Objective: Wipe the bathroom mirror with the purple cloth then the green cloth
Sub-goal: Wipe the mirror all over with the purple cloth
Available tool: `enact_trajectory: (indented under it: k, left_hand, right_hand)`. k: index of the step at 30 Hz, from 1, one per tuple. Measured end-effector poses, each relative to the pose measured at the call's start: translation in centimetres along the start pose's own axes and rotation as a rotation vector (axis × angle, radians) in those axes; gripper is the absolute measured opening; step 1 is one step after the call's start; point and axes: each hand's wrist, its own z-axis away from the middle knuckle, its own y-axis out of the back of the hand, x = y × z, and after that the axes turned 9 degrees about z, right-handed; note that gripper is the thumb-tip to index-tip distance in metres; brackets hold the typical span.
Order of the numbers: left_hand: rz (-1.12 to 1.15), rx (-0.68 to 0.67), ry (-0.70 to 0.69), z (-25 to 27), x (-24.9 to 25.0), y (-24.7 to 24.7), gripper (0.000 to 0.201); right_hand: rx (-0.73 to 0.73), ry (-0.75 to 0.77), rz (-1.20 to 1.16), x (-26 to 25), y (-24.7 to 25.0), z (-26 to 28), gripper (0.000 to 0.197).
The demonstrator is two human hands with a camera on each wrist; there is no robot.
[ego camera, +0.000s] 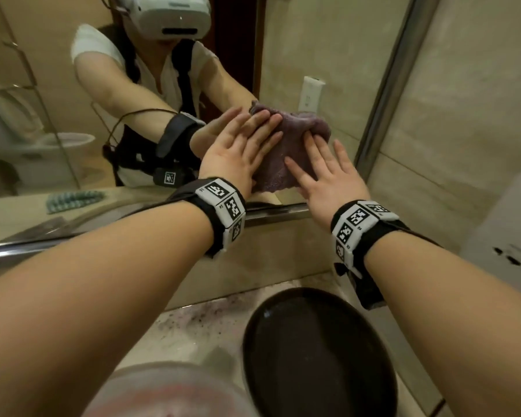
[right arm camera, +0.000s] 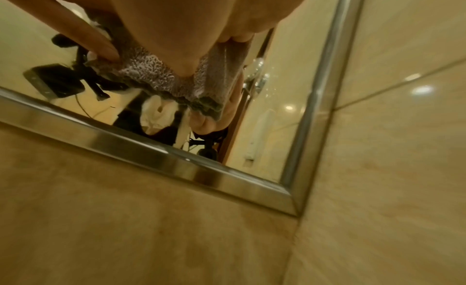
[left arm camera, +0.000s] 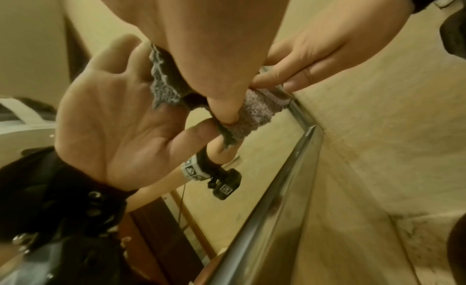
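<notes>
The purple cloth (ego camera: pixel 286 145) lies flat against the bathroom mirror (ego camera: pixel 73 85), close to its lower right corner. My left hand (ego camera: pixel 244 145) presses on the cloth's left part with straight, spread fingers. On its right part lies my right hand (ego camera: pixel 322 170), fingers also straight. In the left wrist view my thumb (left arm camera: pixel 221 110) pushes the cloth (left arm camera: pixel 254 112) onto the glass. The right wrist view shows the cloth (right arm camera: pixel 156 76) bunched under my fingers above the frame (right arm camera: pixel 151 149). A green cloth (ego camera: pixel 73 200) appears only as a reflection in the mirror, lying on the counter.
The mirror's metal frame (ego camera: pixel 277 213) runs just below my hands and up the right side by the tiled wall (ego camera: pixel 448 115). A dark round basin (ego camera: pixel 319 356) sits on the speckled counter (ego camera: pixel 199 320) below my arms. A white box (ego camera: pixel 509 230) stands at right.
</notes>
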Motion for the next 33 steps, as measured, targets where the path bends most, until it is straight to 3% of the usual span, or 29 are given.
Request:
enact_trajectory:
  k: [9,17,23,33]
  left_hand:
    - [-0.057,0.061,-0.093,-6.4,6.5,2.7,0.077]
    - [-0.09,0.096,-0.104,-6.0,6.1,2.2,0.08]
    - [-0.085,0.046,-0.075,-2.8,3.4,0.3,0.079]
    - [-0.003,0.057,-0.005,6.0,-5.0,-4.6,0.077]
  right_hand:
    - [-0.111,-0.112,0.044,6.3,-3.7,0.9,0.053]
    - [-0.017,-0.063,-0.067,6.7,-5.0,1.1,0.059]
    - [-0.007,0.029,-0.056,3.6,-4.1,0.8,0.069]
    - [0.135,0.176,-0.035,-5.5,0.1,-0.7,0.071]
